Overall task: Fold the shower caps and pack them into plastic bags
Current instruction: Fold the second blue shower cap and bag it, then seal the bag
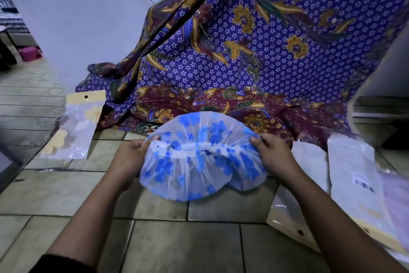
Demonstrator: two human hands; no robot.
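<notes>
A translucent shower cap printed with blue flowers is held just above the tiled floor, stretched sideways between both hands so that its gathered elastic band runs across the middle. The left hand grips the cap's left edge, fingers curled round the plastic; the right hand pinches the right edge, its fingers bent over the rim. The lower part of the cap sags toward the tiles. To the left, on the floor, lies a clear plastic bag with a yellow header card and pale flower shapes inside. To the right lie several more flat bags, one bearing a barcode label. Behind the cap a purple batik cloth with gold flowers hangs down and pools on the floor.
</notes>
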